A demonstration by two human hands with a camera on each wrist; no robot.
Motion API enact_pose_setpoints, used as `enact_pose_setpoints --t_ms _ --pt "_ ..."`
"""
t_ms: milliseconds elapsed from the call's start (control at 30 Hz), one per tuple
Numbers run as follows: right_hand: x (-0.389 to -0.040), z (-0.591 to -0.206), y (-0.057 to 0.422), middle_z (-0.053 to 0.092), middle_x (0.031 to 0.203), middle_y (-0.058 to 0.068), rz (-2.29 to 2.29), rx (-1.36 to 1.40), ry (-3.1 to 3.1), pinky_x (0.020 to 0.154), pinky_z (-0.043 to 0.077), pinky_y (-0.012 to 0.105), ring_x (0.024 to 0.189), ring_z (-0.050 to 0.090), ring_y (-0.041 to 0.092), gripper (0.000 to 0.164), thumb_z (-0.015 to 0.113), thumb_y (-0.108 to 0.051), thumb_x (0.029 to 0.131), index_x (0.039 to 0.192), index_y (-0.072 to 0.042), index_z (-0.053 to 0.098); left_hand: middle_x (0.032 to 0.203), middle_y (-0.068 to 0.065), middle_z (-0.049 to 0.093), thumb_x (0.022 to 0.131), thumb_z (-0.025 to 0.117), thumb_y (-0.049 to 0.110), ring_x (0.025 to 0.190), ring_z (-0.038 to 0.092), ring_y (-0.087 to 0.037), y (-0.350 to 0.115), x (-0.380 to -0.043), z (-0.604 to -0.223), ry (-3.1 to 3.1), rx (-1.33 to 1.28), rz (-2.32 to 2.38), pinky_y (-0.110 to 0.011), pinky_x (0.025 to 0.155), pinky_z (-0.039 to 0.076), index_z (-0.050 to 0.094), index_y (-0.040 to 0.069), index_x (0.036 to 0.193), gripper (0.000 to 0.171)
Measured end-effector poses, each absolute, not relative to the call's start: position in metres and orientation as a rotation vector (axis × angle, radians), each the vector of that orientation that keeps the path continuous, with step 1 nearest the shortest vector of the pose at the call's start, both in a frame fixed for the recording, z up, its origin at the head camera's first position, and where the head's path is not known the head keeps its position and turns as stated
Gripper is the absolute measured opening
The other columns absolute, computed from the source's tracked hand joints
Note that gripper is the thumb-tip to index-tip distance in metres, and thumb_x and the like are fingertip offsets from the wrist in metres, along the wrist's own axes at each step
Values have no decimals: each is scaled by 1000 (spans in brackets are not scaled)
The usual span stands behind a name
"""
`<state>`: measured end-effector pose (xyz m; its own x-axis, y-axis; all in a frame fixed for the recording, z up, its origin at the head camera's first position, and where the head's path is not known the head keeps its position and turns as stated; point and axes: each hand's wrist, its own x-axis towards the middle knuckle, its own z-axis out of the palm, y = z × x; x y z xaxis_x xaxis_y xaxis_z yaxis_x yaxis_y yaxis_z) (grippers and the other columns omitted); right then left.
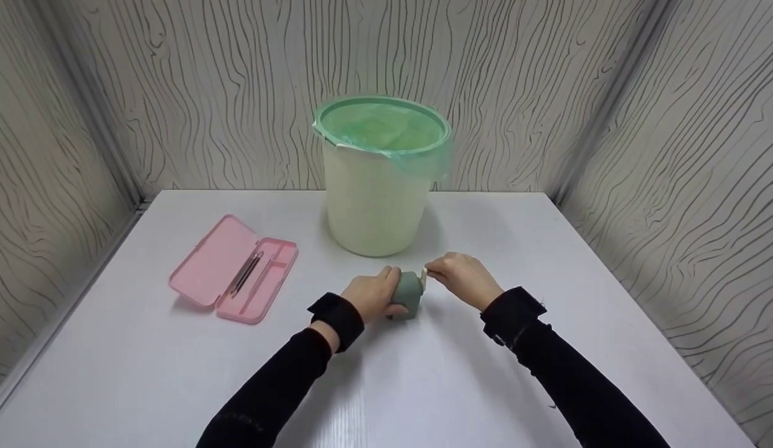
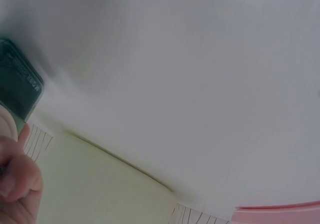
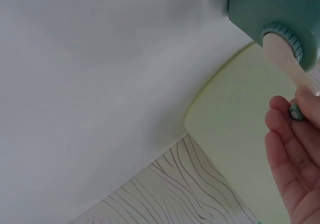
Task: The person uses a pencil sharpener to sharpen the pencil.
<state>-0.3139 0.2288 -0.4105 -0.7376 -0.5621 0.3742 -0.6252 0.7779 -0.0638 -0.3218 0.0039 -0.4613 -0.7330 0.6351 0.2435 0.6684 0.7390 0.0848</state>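
Observation:
A green crank pencil sharpener [image 1: 407, 294] is on the white table, in front of the bin. My left hand [image 1: 373, 295] grips its body from the left, fingers over the far side and thumb nearer me. On its right side, a cream crank arm [image 3: 281, 56] comes out of a ribbed green ring [image 3: 286, 36]. My right hand [image 1: 464, 277] pinches the small green knob [image 3: 296, 112] at the crank's end between thumb and fingers. In the left wrist view, a dark see-through part of the sharpener [image 2: 20, 81] carries lettering.
Behind the sharpener stands a tall pale bin [image 1: 375, 199] with a green rim and a thin green liner. To the left lies an open pink pencil case [image 1: 212, 261] with dark pencils [image 1: 246, 274] inside. Patterned walls [image 1: 237, 93] enclose the table's back and sides.

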Motion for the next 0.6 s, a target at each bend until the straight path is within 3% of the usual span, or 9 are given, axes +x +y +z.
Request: enact_pose_setpoints --t_ms 600 --pt "-327 -409 220 77 80 5 164 851 -2684 69 56 40 75 72 24 9 73 -12 92 83 -9 75 107 -10 63 92 72 49 73 69 -22 4 -320 -460 -2736 -1054 -283 -37 66 59 48 2 129 64"
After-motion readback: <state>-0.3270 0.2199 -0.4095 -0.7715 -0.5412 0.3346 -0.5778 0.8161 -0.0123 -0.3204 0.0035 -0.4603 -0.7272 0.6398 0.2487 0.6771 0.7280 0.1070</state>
